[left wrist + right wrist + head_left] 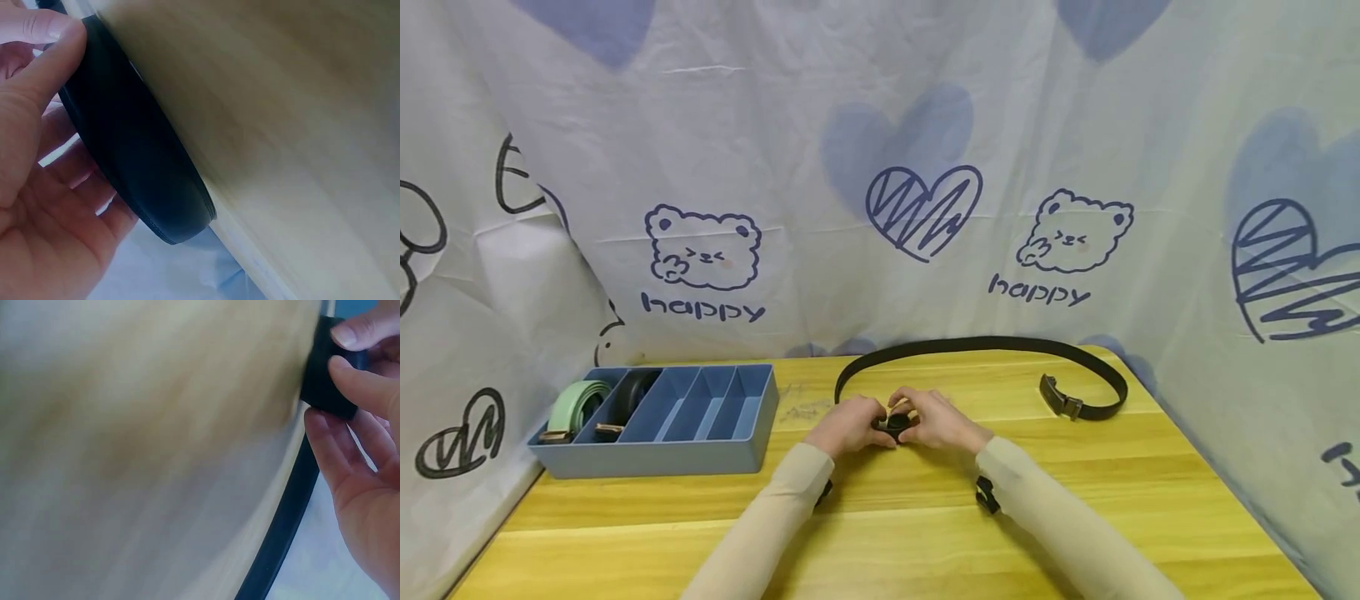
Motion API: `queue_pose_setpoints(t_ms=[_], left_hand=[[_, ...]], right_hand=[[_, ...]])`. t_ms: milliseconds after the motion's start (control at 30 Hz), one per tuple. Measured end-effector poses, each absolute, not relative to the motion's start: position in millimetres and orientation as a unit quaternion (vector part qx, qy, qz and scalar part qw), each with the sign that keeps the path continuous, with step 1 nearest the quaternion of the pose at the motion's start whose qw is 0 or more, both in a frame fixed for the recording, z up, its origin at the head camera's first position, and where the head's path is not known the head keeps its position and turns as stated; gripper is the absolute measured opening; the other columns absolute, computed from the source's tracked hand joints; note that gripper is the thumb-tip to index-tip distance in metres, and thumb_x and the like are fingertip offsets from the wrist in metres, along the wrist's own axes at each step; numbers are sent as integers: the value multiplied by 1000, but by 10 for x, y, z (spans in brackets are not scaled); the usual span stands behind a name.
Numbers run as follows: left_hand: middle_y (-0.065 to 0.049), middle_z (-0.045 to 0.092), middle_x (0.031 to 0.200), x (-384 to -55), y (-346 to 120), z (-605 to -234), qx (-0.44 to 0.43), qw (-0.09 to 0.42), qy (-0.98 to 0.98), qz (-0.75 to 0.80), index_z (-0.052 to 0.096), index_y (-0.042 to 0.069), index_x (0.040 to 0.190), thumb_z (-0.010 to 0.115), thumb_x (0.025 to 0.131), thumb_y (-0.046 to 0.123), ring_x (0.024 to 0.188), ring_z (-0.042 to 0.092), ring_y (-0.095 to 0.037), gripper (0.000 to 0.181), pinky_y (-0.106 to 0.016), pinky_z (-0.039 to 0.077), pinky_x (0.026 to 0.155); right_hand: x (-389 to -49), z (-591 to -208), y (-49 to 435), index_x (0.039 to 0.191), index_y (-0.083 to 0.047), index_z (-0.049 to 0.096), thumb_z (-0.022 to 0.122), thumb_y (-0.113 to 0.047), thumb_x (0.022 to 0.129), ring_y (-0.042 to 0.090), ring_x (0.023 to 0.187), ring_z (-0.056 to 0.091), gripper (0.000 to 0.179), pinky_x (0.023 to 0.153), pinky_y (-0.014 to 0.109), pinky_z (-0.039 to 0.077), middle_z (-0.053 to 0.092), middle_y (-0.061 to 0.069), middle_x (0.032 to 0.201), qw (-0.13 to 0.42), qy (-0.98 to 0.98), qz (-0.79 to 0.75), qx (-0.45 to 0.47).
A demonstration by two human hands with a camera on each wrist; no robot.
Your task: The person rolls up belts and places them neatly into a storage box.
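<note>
A black belt point(985, 343) stands on edge in a wide arc across the table, its dark metal buckle point(1060, 400) at the right. Between both hands, its near end is curled into a small roll point(897, 422). The left hand point(850, 425) pinches the strap; in the left wrist view, thumb and fingers hold the belt point(134, 140) where it bends round. From the other side, the right hand point(938, 423) grips the roll, with thumb and index finger on its outer face point(325, 384) in the right wrist view. The roll's inside is mostly hidden by fingers.
At the left stands a blue-grey divided tray point(655, 460). A rolled light green belt point(578, 408) and a rolled black belt point(634, 393) sit in its left compartments. A printed white curtain point(820, 275) hangs behind the wooden table point(910, 550).
</note>
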State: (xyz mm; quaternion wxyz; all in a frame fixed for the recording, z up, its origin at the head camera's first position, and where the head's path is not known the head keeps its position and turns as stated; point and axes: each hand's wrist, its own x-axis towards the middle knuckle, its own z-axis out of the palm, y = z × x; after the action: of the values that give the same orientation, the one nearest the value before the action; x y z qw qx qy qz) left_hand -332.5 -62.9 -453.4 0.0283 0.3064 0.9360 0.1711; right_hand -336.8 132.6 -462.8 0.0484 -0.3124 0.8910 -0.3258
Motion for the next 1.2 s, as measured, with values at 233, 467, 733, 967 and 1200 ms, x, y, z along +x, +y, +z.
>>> queue_pose_setpoints(t_ms=[233,467,733,967,1200], left_hand=[[1,68,76,-3333,-596,-4530,310,26,938,152,71,12,83,79,87,34,64,50,-10,23,-25,39,64],[1,67,71,-3321,-589,-4499,305,2,939,157,71,13,80,80,86,33,59,49,-10,23,-24,38,59],[-8,73,99,-3351,-665,-4496,319,98,919,212,60,10,137,80,87,20,86,67,-17,55,-33,56,79],[-4,69,96,-3330,-639,-4408,331,134,911,207,58,19,143,77,89,13,80,60,-13,57,-31,51,76],[-1,68,85,-3347,-619,-4432,326,125,914,206,69,11,125,79,88,14,71,56,-10,38,-27,48,69]], right_hand=[[-3443,-4597,1353,130,-1,59,80,3,81,28,106,72,54,90,35,59,75,17,116,76,876,-358,-313],[-3441,-4582,1353,101,-8,80,77,-6,87,26,108,70,15,89,34,58,74,10,118,-6,890,-222,-398],[-3406,-4602,1400,113,-4,77,74,-10,91,16,95,59,23,83,28,53,59,7,110,23,898,-213,-385],[-3426,-4528,1443,113,-4,77,74,-11,91,6,72,42,23,67,18,36,58,5,86,50,885,-225,-405],[-3383,-4505,1434,111,-10,79,76,-14,90,3,71,47,22,66,18,40,62,0,86,32,889,-179,-419]])
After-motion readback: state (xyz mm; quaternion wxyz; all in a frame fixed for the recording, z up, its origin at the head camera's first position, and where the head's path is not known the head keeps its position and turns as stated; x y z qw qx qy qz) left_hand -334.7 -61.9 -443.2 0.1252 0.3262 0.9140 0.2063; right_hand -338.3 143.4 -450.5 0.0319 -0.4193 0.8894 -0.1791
